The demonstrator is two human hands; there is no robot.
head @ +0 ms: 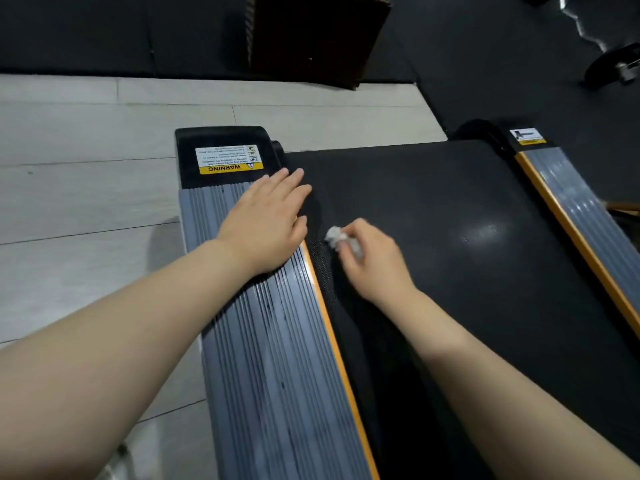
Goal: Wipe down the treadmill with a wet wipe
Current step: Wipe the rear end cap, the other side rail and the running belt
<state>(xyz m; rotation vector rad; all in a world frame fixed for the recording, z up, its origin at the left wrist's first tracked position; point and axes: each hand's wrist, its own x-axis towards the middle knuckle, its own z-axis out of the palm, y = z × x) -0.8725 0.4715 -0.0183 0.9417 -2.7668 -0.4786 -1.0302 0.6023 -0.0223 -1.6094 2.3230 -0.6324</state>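
The treadmill's black belt [450,237] runs between two grey ribbed side rails with orange edges, the left rail [270,358] and the right rail [575,209]. My left hand [266,220] lies flat, fingers apart, on the far end of the left rail, its fingertips reaching over the belt's edge. My right hand [374,261] rests on the belt beside the left rail, fingers closed on a small crumpled white wet wipe [337,236] pressed against the belt.
A black end cap with a yellow warning label [227,159] closes the left rail. Light wood-look floor [86,188] lies to the left. Black mats, a dark box [311,36] and a barbell [616,60] lie beyond the treadmill.
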